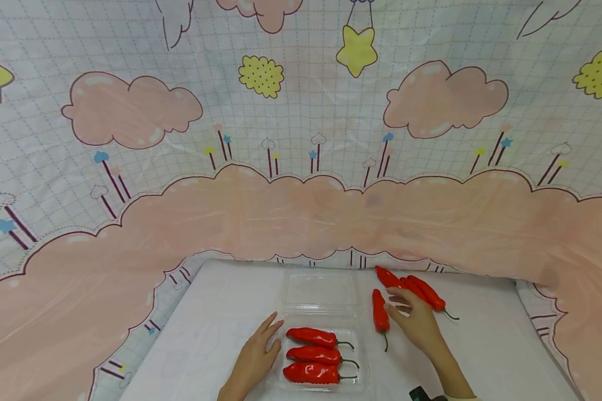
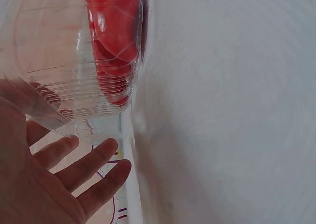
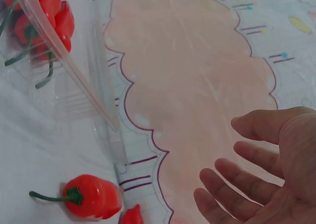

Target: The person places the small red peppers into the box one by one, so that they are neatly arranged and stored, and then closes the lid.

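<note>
Three red peppers (image 1: 312,355) lie side by side in the base of a clear plastic clamshell box (image 1: 363,334), green stems to the right. My left hand (image 1: 255,352) is at the box's left side, fingers extended and spread; the left wrist view shows the fingers (image 2: 89,167) beside the ribbed clear wall. On the right, my right hand (image 1: 417,323) hovers by a single red pepper (image 1: 379,312), with thumb and fingers spread and nothing between them. In the right wrist view that hand (image 3: 261,169) is apart from the nearest pepper (image 3: 94,197).
Behind the base, the box's open lid (image 1: 321,289) lies flat on the white table (image 1: 221,312). More red peppers (image 1: 428,292) lie beyond my right hand, partly hidden by it. A patterned cloth (image 1: 301,217) rises behind the table. A dark object (image 1: 421,394) shows near the right wrist.
</note>
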{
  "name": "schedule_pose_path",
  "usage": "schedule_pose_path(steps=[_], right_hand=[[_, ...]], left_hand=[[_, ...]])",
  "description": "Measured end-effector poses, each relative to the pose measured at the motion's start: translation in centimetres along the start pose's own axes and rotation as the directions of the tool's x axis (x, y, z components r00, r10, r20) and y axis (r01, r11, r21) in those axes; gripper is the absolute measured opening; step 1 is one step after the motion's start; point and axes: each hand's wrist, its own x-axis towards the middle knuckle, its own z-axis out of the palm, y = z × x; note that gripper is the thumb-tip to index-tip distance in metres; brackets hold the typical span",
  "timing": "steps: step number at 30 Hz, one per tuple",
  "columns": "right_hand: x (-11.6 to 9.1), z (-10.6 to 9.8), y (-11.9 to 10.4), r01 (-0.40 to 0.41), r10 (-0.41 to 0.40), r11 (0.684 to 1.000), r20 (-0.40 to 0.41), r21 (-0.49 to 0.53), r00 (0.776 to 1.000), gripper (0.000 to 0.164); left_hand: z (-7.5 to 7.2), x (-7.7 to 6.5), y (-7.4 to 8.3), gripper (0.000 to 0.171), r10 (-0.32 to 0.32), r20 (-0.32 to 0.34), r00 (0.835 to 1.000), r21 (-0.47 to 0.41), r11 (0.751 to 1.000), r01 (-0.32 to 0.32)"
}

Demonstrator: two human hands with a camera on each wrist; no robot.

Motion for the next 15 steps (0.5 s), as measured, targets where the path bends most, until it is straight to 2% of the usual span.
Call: schedule_pose_path(steps=[3, 10, 15], right_hand=[[0.0, -0.4, 0.2, -0.009, 0.008, 1.000, -0.010, -0.025, 1.000, 0.043], [0.3, -1.1, 1.5, -0.087, 0.088, 0.995, 0.010, -0.044, 0.996, 0.045], [0.4, -1.5, 2.5, -0.063, 0.062, 0.996, -0.021, -0.070, 0.998, 0.040]], left_hand=[[0.0, 0.0, 0.0, 0.042, 0.000, -0.002, 1.000, -0.003, 1.000, 0.000], [-0.1, 0.0, 0.1, 0.042, 0.002, -0.002, 1.000, -0.003, 1.000, -0.002], [0.0, 0.0, 0.1, 0.042, 0.004, 0.003, 1.000, 0.002, 1.000, -0.004]])
